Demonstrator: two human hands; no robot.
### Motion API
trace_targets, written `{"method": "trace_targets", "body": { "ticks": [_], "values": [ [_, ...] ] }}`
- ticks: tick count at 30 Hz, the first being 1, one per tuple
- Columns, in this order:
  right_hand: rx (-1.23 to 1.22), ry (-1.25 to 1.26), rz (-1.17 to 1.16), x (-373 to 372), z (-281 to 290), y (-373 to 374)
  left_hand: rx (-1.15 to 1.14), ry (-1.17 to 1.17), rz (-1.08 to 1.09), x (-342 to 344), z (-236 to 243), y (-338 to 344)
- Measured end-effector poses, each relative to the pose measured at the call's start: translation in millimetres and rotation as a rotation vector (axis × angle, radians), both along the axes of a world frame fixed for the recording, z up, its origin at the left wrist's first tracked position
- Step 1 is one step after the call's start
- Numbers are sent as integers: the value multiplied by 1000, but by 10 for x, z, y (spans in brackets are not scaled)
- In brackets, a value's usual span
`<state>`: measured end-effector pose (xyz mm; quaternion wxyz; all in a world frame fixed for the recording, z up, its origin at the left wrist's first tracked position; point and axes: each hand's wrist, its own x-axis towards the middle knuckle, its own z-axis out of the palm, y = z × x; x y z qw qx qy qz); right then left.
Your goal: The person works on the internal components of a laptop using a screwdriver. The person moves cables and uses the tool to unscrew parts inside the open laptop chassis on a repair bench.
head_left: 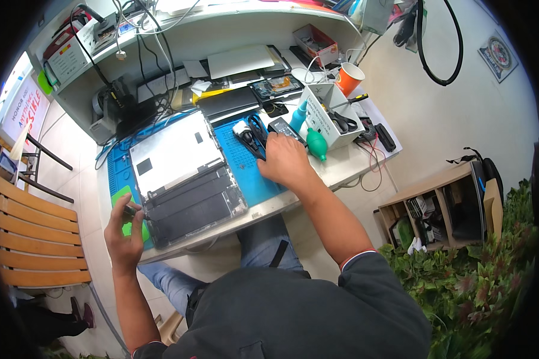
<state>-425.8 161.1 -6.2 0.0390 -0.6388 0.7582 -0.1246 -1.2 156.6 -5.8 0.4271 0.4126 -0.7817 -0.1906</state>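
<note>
An opened flat device [179, 140] lies tilted on a blue work mat [236, 146], its far part silver and its near part covered by dark battery-like panels. At the device's near left corner, my left hand [124, 230] pinches a small dark item that I cannot make out, above a green piece [127, 230]. My right hand [287, 158] is closed around the near end of a black power adapter [286, 127] with a pale label. Its fingertips are partly hidden. Just left of that hand sits a coiled black cable [254, 133] with a white plug [242, 129].
Right of the adapter stand a light blue bottle [299, 116], a green air blower [316, 145] and a white box [340, 128] of tools. An orange cup [349, 79] and an opened phone-like device [275, 87] sit behind. Cables hang at the back left [162, 60]. A wooden bench [36, 233] stands left.
</note>
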Motion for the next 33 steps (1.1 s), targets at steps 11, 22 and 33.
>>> {"method": "trace_targets", "body": {
  "ticks": [11, 22, 33],
  "values": [
    [-258, 146, -90, 30, -96, 130, 8, 60, 33, 44, -86, 25],
    [-97, 2, -194, -104, -21, 50, 10, 62, 39, 59, -102, 44],
    [43, -55, -133, -192, 87, 32, 16, 84, 58, 58, -110, 64]
  ]
}}
